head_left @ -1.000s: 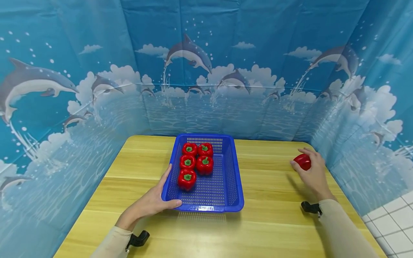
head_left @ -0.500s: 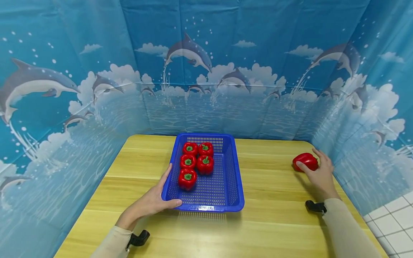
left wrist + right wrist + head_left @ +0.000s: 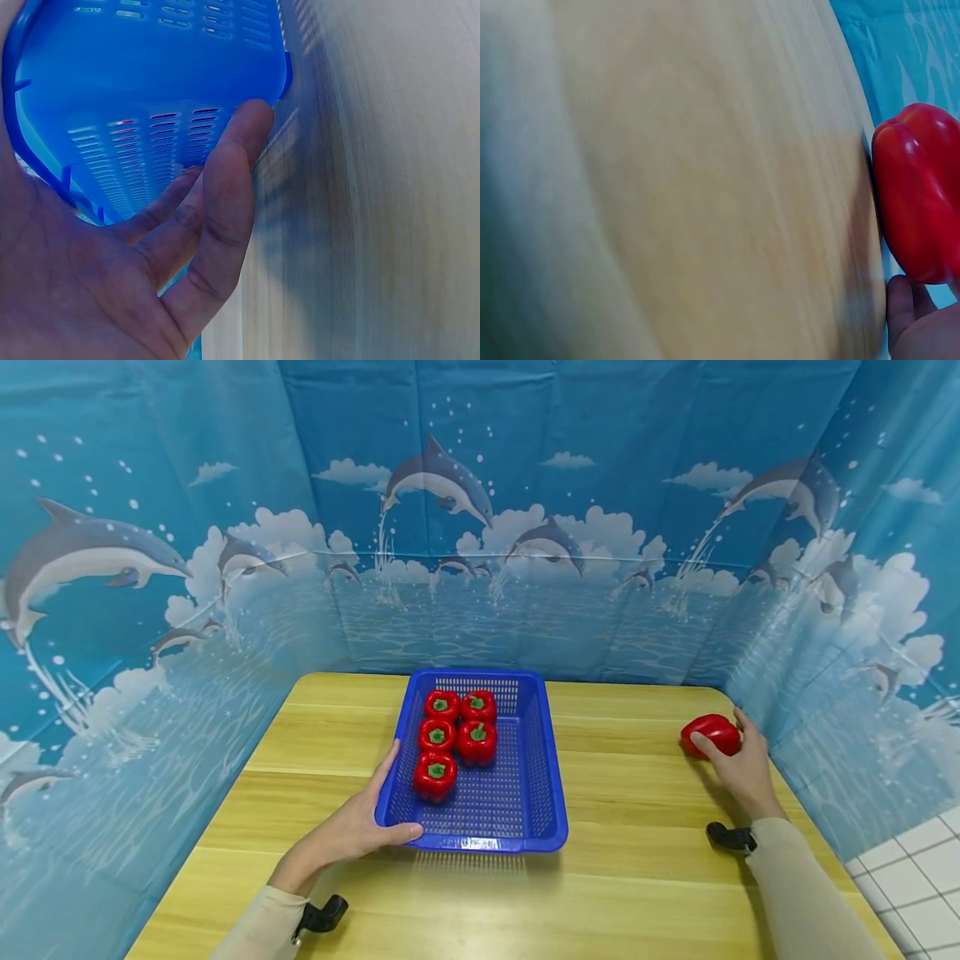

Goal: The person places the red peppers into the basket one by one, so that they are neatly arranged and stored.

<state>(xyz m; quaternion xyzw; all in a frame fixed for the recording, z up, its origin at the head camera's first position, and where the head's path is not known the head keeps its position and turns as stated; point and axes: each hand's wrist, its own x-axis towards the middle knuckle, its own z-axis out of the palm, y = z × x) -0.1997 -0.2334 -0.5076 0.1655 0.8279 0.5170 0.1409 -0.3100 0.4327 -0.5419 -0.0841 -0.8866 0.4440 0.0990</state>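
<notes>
My left hand (image 3: 348, 827) grips the near left corner of a blue plastic basket (image 3: 483, 843). Its thumb lies on the front rim, and its fingers reach along the left side. In the left wrist view, several fingers (image 3: 217, 217) bend against the slotted wall of the basket (image 3: 150, 67). Several red bell peppers (image 3: 435, 777) stand stem up in the basket's left part. At the far right, my right hand (image 3: 742, 768) holds another red bell pepper (image 3: 712, 733) lying on its side, thumb in front and fingers behind. The right wrist view shows this pepper (image 3: 922, 195) close to the tabletop.
The wooden table (image 3: 622, 893) has its far and side edges bordered by a dolphin-print curtain (image 3: 480, 610). The curtain hangs close beside my right hand. White tiles (image 3: 922, 877) show at the lower right.
My right hand has shifted slightly right, and its pepper has turned so that more of its length shows. Over the last half second little differs. The left hand and basket have stayed put.
</notes>
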